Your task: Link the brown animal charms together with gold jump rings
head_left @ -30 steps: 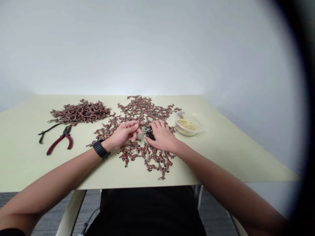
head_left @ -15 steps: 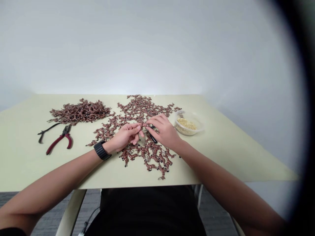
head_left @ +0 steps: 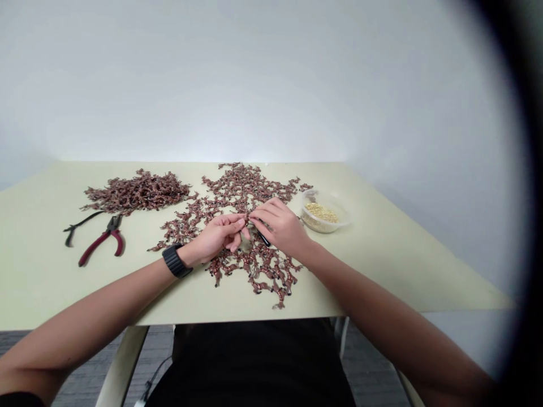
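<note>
My left hand (head_left: 218,234), with a black watch on its wrist, pinches a small brown piece at its fingertips, above the spread of small brown figures (head_left: 237,226) on the pale green table (head_left: 382,254). My right hand (head_left: 282,226) is closed round a black-handled tool (head_left: 262,237), and its fingertips meet the left hand's fingertips. Both hands hover just over the middle of the brown spread. What exactly sits between the fingertips is too small to make out.
A heap of the same brown figures (head_left: 138,192) lies at the back left. Red-handled pliers (head_left: 102,240) and a black-handled tool (head_left: 78,226) lie left of the hands. A clear tub of small golden bits (head_left: 324,215) stands to the right of my right hand.
My right hand has lifted off the table and turned its fingertips toward the left hand's. The left hand has edged slightly right, so the fingertips now meet.
</note>
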Demonstrator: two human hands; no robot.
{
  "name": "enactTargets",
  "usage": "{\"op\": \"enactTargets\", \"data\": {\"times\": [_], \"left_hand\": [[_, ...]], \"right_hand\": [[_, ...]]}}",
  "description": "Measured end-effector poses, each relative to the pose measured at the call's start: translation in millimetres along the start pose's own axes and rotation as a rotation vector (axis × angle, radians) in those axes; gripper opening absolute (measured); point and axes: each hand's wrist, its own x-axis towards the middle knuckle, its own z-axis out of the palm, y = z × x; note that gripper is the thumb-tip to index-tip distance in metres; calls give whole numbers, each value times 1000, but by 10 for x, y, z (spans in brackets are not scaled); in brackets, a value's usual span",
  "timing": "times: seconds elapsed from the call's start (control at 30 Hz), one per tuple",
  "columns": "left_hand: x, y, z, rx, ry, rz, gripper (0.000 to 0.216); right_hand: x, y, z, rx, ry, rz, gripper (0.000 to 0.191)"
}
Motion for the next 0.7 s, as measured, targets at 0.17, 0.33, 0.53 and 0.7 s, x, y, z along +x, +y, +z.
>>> {"op": "enactTargets", "data": {"times": [0.17,0.33,0.53,0.7], "left_hand": [[0,3,13,-6,-17,-3,27],[3,-28,8,13,-17,3,30],[-9,-46,-8,222,-16,63,39],[-18,-27,8,429,7,139,45]], "right_hand": [[-7,10,11,-5,-20,-12,19],[18,-61,9,92,12,45,16],[43,-152,22,284,36,379,12],[27,-114,114,700,6,746,21]]}}
